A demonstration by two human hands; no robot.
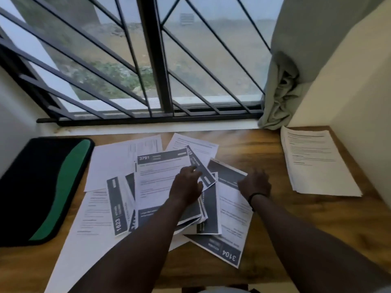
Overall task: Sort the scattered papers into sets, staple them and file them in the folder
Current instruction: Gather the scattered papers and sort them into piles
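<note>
Scattered papers cover the middle of the worktop, overlapping from the window sill to the near edge. A black and green folder fills the left end. Bare wood lies between the scatter and the neat stack at the right, which sits close against the wall; a bunched curtain hangs just behind it.
</note>
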